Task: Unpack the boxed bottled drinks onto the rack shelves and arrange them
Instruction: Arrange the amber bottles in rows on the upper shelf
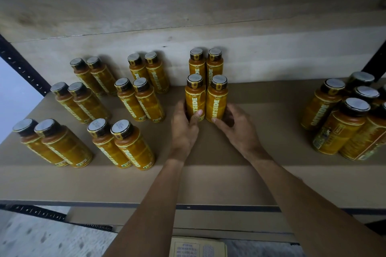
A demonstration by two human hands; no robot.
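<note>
Yellow bottles with dark caps stand in pairs on the brown shelf (208, 181). Two of them stand side by side at the centre. My left hand (183, 129) grips the left bottle (194, 98) near its base, thumb on the label. My right hand (238, 127) curls round the base of the right bottle (217, 98). Both bottles are upright and touch the shelf. Right behind them stands another pair (205, 64) against the back board.
Several bottle pairs (117, 110) fill the shelf's left half in rows. A loose cluster of bottles (351, 117) crowds the right end. Black rack posts (23, 67) frame the sides. A cardboard box (197, 247) sits below the shelf edge.
</note>
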